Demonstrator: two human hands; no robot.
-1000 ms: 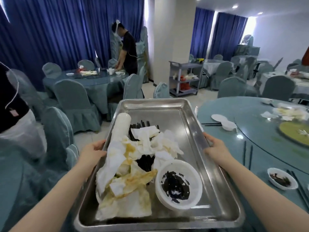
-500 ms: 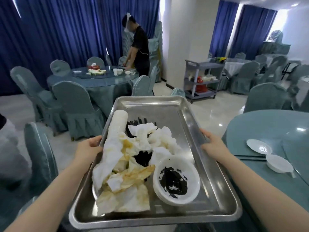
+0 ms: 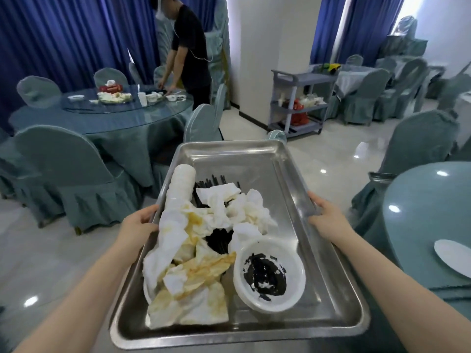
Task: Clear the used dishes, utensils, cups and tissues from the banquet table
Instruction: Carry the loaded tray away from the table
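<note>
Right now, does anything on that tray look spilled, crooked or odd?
Nothing spilled. The stack of cups lies on its side along the metal tray's left wall, stained tissues are heaped loosely, and the bowl holds dark sauce residue. The load sits toward the left; the right is bare.

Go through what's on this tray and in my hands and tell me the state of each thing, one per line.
Metal tray: carried level, loaded on its left and middle.
Left hand: grips the tray's left rim.
Right hand: grips the tray's right rim.
Tissues: crumpled, stained yellow, heaped.
White bowl: upright, smeared with dark sauce.
Stacked cups: nested, lying on their side.
Black chopsticks: mostly buried under tissues.
</note>
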